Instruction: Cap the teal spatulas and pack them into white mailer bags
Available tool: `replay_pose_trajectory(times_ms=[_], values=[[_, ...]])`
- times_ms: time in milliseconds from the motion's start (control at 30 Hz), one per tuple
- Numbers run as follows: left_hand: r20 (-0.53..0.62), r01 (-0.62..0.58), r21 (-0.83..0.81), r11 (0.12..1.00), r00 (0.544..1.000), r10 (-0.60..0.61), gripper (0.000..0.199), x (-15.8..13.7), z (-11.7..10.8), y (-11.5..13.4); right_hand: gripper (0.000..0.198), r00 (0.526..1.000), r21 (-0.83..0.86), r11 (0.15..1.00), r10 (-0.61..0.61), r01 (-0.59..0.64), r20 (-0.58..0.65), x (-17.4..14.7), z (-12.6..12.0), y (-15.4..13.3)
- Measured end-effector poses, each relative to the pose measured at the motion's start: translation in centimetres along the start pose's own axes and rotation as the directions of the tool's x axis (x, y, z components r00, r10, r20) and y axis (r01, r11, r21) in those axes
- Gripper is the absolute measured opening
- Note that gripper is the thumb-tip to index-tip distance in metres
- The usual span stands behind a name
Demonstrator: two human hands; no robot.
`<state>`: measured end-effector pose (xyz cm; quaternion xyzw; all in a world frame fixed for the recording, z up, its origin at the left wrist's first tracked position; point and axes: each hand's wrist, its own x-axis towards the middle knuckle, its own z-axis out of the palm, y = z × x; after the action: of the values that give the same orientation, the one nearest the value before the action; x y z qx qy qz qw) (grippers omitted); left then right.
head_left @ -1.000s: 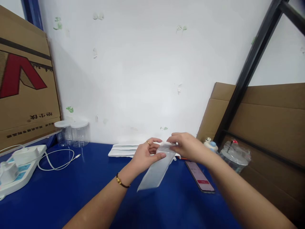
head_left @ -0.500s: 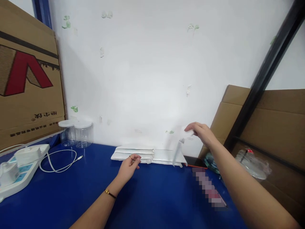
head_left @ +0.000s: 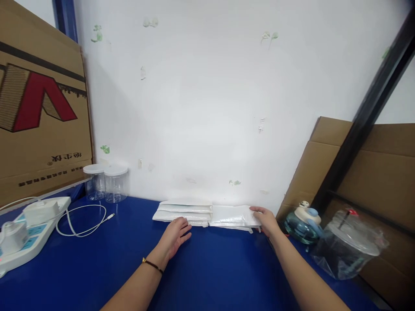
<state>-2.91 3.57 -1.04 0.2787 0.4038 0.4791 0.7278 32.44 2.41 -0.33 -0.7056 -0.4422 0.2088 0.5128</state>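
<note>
Two side-by-side piles of flat white packets lie against the wall at the back of the blue table. My right hand [head_left: 266,221] is at the right end of the top white packet [head_left: 231,215] in the right pile, its fingers and thumb around that end. The packet lies flat and looks like shiny plastic. In front of the left pile of white packets [head_left: 184,208] is my left hand [head_left: 177,236], palm down, with fingers stretched and a little apart. It holds nothing. I cannot tell whether its fingertips touch the pile.
On the left are a power strip [head_left: 39,241], a white cable [head_left: 105,219] and two clear jars with white lids [head_left: 116,185]. A bluish glass teapot [head_left: 301,226] and a bagged tub [head_left: 346,248] stand at right. Cardboard [head_left: 48,129] flanks both sides.
My right hand has come down, and the white packet that hung from it now lies flat on the right pile. My left hand has shifted slightly lower and its fingers have spread.
</note>
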Motion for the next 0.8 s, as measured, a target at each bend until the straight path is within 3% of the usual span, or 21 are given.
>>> replay_pose_trajectory(times_ms=[100, 233, 433, 533, 600, 667, 800], values=[[-0.128, -0.094, -0.037, 0.995, 0.988, 0.089, 0.026, -0.1, -0.1, 0.4, 0.035, 1.0, -0.111, 0.994, -0.016, 0.017, 0.004, 0.1, 1.1, 0.1], [-0.253, -0.131, -0.167, 0.977, 0.964, 0.086, 0.016, -0.3, -0.2, 0.5, 0.022, 0.996, -0.309, 0.947, -0.088, 0.085, 0.005, 0.2, 1.1, 0.1], [-0.158, -0.028, -0.249, 0.968, 0.987, -0.012, 0.016, 0.0, 0.2, 0.3, 0.019, 0.965, -0.517, 0.819, -0.256, 0.249, 0.06, -0.6, 1.2, -2.4], [-0.152, -0.031, -0.26, 0.965, 0.988, -0.009, 0.015, 0.2, 0.2, 0.2, 0.027, 0.903, -0.499, 0.755, -0.382, 0.427, 0.194, -2.3, 4.1, -5.5], [-0.148, -0.032, -0.26, 0.965, 0.989, -0.007, 0.015, 0.2, 0.1, 0.1, 0.029, 0.832, -0.46, 0.693, -0.451, 0.555, 0.323, -3.6, 7.0, -7.6], [-0.143, -0.037, -0.257, 0.966, 0.99, -0.001, 0.016, 0.2, 0.0, 0.0, 0.033, 0.728, -0.557, 0.476, -0.519, 0.681, 0.448, -4.8, 10.0, -9.5], [-0.154, -0.033, -0.256, 0.966, 0.988, -0.007, 0.016, -0.3, 0.2, 0.0, 0.017, 0.745, -0.632, 0.422, -0.518, 0.65, 0.42, -5.7, 13.6, -12.4]])
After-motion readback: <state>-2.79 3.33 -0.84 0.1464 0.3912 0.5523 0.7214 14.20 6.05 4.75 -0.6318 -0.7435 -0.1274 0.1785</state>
